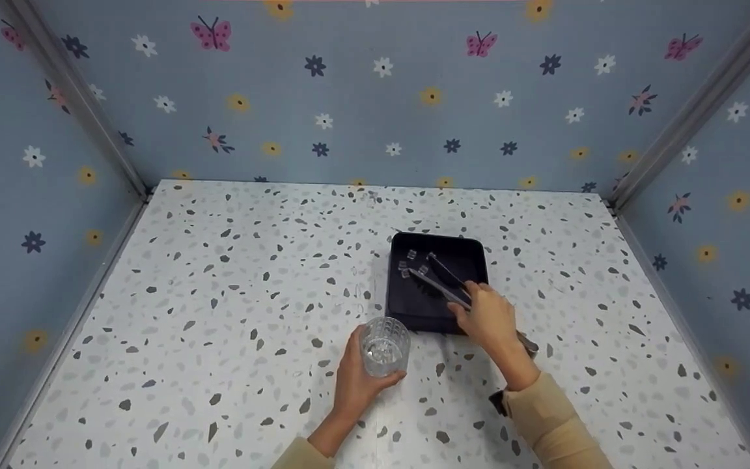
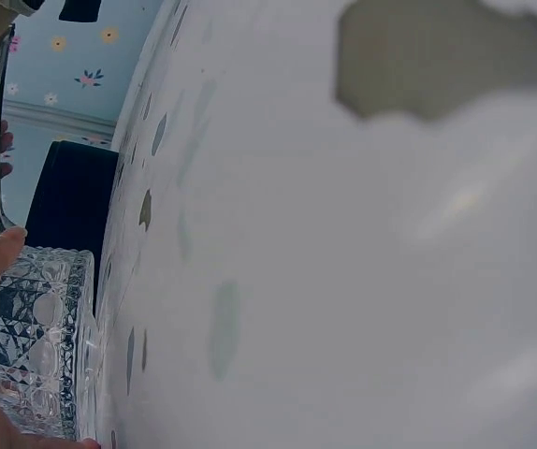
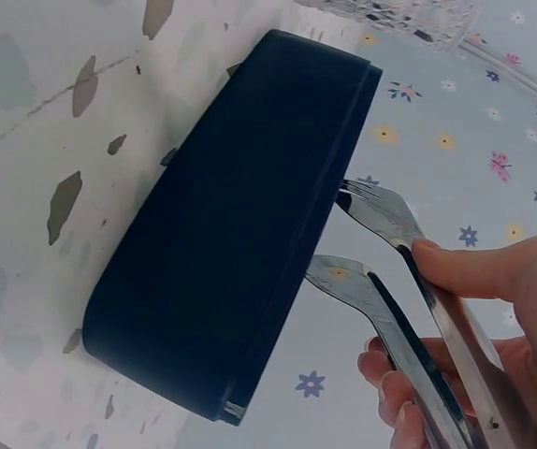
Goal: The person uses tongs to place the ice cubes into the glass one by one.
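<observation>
My left hand (image 1: 352,384) grips a clear cut-glass tumbler (image 1: 385,345) by its side, near the front left corner of a black tray (image 1: 424,320). Inside the glass, clear pieces show at the bottom. My right hand (image 1: 492,319) holds metal tongs (image 3: 456,337), thumb on one arm and fingers round the other. The tong tips are spread apart and reach into the tray, near several small clear cubes (image 1: 412,255). In the right wrist view the tray's wall (image 3: 222,215) hides the tips' ends. The left wrist view shows the faceted glass (image 2: 35,327) close up.
A white speckled tabletop (image 1: 238,306) lies under everything. Blue panels with flowers and butterflies (image 1: 362,85) enclose it at the back and on both sides. The tray stands right of the table's middle, its raised walls round the cubes.
</observation>
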{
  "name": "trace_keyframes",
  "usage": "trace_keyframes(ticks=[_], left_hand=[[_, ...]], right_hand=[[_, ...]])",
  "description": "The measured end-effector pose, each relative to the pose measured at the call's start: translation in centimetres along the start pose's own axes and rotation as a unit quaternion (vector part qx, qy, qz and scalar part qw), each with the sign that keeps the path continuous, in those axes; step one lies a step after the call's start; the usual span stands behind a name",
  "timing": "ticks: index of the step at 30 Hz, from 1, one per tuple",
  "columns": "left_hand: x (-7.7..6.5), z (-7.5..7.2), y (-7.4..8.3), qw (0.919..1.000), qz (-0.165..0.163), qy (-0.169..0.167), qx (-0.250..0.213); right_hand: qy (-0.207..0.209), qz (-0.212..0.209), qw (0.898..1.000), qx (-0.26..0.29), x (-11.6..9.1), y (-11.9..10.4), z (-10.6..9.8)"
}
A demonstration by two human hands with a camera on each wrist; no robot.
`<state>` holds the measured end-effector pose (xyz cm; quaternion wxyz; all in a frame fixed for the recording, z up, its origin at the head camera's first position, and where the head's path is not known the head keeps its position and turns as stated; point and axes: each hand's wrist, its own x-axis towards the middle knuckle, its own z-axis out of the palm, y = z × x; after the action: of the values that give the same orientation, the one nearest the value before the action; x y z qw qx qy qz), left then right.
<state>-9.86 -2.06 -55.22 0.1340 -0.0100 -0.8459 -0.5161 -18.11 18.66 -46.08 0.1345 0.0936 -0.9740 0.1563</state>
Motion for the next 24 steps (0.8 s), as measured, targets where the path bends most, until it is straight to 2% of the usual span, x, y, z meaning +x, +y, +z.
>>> trace_keyframes(ticks=[14, 24], left_hand=[[0.0, 0.1, -0.2, 0.9999, 0.006, -0.009, -0.002], [0.0, 0.1, -0.2, 0.9999, 0.010, -0.002, 0.001]], right_hand=[[-0.018, 0.023, 0.999, -0.014, 1.3, 0.6, 1.8], [-0.006, 0.018, 1.000, -0.017, 2.2, 0.9, 3.1]])
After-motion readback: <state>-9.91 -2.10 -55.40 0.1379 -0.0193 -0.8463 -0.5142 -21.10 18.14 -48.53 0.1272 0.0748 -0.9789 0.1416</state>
